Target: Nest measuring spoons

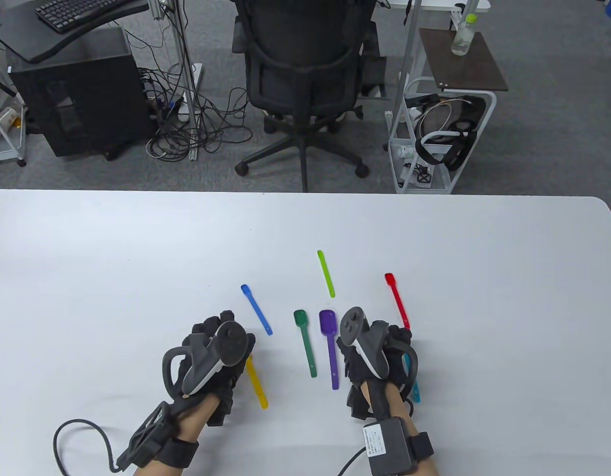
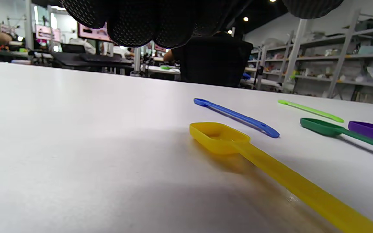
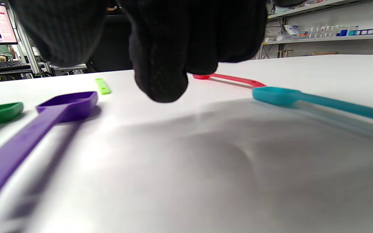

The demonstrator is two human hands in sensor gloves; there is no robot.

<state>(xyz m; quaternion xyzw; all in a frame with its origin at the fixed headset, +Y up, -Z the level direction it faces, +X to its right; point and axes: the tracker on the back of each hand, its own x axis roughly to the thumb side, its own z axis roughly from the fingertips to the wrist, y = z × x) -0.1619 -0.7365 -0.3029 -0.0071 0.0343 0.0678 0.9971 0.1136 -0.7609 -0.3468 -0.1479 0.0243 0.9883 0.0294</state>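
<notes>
**Seven measuring spoons, all separate, none nested**

All lie flat on the white table [image 1: 137, 258], toward its near edge. From the left edge rightward: yellow spoon [image 1: 256, 382], blue spoon [image 1: 256, 309], green spoon [image 1: 306, 342], purple spoon [image 1: 330, 347], lime spoon [image 1: 326, 273] farthest back, red spoon [image 1: 397, 300], teal spoon [image 3: 319, 102]. Green and purple lie side by side, bowls pointing to the far edge.

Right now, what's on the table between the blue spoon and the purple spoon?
The green spoon lies between the blue spoon and the purple spoon, clearest in the table view.
</notes>
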